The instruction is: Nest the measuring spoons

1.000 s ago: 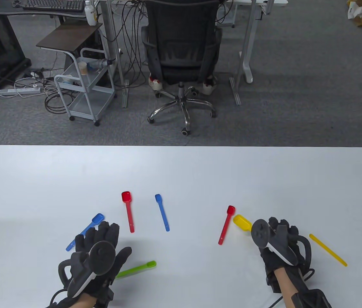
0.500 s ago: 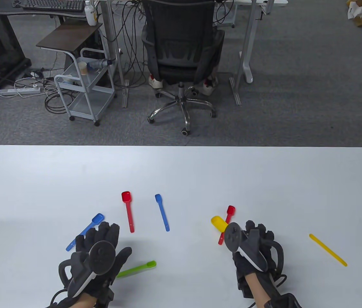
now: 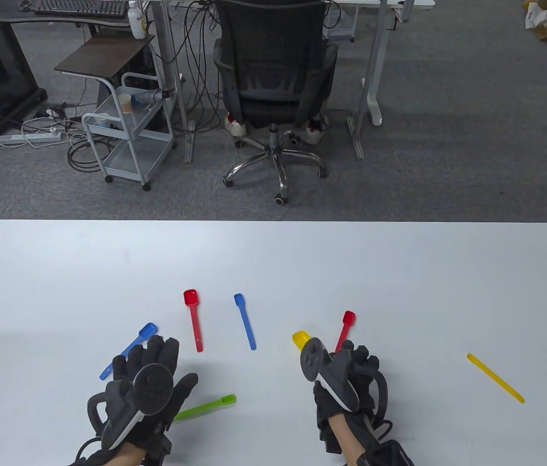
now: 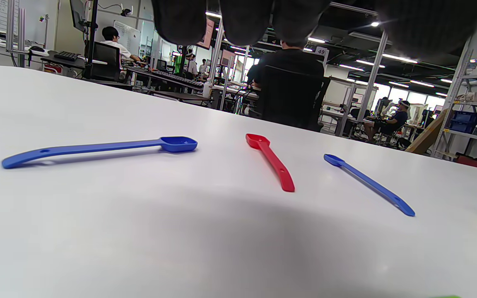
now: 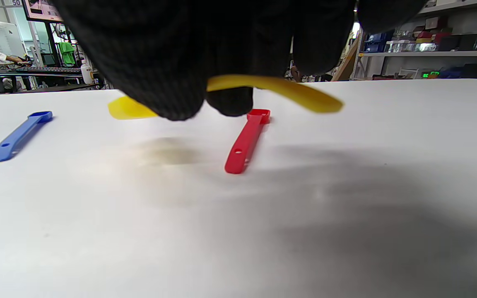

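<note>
- White table (image 3: 399, 272) is sitting in an office with grey carpet; a black chair (image 3: 273, 73) is parked right behind it, plus a metal cart (image 3: 127, 136) with a pile of cables off to the left.
- Wrist views are showing a busy lab: shelves, ceiling lights, people sitting at desks.
- Spoons are lying scattered on the table: big blue spoon (image 3: 127, 350) just by the left hand (image 3: 149, 383), big red spoon (image 3: 193, 319), small blue spoon (image 3: 245, 320), small red spoon (image 3: 343, 330), green spoon (image 3: 205, 407) partly under the left hand, and a thin yellow spoon (image 3: 495, 378) well off to the right.
- Right hand (image 3: 346, 374) is pinching the yellow scoop (image 5: 296, 93) by its handle, holding it off the table, bowl pointing left.
- Left hand is hovering flat with relaxed fingers, holding nothing.
- Versus a second ago: the right hand is carrying the scoop leftward, crossing over the small red spoon toward the middle. Left hand and the other spoons aren't budging.
</note>
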`<state>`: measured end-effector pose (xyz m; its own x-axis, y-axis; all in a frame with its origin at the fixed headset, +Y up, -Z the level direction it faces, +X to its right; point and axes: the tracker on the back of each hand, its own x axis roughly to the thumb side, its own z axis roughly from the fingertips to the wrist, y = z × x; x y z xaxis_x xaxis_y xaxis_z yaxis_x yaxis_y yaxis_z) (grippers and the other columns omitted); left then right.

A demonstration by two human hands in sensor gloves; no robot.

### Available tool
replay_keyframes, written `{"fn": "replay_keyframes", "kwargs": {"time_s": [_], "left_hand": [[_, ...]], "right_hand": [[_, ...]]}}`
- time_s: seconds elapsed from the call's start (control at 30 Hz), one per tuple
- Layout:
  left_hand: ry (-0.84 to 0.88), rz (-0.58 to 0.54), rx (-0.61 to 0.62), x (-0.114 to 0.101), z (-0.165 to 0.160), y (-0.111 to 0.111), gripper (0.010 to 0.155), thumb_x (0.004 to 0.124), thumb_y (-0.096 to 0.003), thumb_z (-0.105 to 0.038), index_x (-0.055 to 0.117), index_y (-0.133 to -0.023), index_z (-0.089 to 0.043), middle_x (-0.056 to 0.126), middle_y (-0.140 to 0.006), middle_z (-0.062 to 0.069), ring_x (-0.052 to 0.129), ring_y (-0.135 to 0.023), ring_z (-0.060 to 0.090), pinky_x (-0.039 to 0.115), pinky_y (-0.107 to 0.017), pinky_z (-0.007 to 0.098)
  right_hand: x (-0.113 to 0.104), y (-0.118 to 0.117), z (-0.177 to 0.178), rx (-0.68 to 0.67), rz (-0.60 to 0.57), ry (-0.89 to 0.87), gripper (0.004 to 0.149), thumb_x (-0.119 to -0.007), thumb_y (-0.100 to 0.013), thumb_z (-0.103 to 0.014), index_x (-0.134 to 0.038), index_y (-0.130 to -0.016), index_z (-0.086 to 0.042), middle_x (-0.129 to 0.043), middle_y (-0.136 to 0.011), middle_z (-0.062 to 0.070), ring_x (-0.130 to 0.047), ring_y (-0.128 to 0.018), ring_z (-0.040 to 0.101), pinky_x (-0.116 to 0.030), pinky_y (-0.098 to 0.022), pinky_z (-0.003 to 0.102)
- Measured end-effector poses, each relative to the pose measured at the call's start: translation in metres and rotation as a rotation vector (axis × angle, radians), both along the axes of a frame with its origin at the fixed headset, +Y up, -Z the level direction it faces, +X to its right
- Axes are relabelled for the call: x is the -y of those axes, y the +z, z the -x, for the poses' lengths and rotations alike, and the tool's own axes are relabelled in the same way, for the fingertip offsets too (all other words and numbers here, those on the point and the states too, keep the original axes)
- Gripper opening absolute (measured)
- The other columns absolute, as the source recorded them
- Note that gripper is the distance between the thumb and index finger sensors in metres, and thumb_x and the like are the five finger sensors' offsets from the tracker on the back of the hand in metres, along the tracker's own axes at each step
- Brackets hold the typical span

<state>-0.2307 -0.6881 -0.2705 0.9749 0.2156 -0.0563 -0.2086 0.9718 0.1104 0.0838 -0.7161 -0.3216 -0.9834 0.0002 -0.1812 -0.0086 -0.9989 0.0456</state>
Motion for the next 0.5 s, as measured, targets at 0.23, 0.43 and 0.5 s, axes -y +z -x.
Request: {"fn": "replay_keyframes", "kwargs": {"time_s": [0.23, 0.43, 0.5], "left_hand": [[0.003, 0.003, -0.004, 0.0, 0.001, 0.0, 0.08, 0.08, -0.0415, -0.067, 0.063, -0.112, -0.032, 0.063, -0.121, 0.004, 0.07, -0.112, 0.049, 0.047, -0.081, 0.067], [0.004, 0.005, -0.007, 0.0, 0.001, -0.001, 0.08, 0.08, -0.0414, -0.067, 0.063, -0.112, -0.032, 0.063, -0.121, 0.004, 0.07, -0.112, 0.049, 0.047, -0.081, 0.067], [0.003, 0.006, -0.01, 0.0, 0.002, -0.001, 0.08, 0.08, -0.0415, -0.068, 0.063, -0.112, -0.032, 0.063, -0.121, 0.004, 0.069, -0.112, 0.049, 0.046, -0.081, 0.067]], "right_hand": [[0.009, 0.002, 0.016, 0.032, -0.001, 0.008, 0.045, -0.089, -0.045, -0.036, -0.091, -0.079, -0.007, -0.073, -0.114, 0.023, -0.069, -0.098, 0.057, -0.054, -0.067, 0.072], [0.017, 0.006, 0.033, 0.047, -0.002, 0.032, 0.045, -0.089, -0.045, -0.039, -0.093, -0.076, -0.005, -0.073, -0.113, 0.025, -0.069, -0.097, 0.058, -0.055, -0.066, 0.072], [0.02, 0.008, 0.039, 0.052, 0.011, 0.047, 0.046, -0.089, -0.045, -0.04, -0.094, -0.073, -0.005, -0.073, -0.113, 0.026, -0.07, -0.096, 0.059, -0.055, -0.066, 0.072]]}}
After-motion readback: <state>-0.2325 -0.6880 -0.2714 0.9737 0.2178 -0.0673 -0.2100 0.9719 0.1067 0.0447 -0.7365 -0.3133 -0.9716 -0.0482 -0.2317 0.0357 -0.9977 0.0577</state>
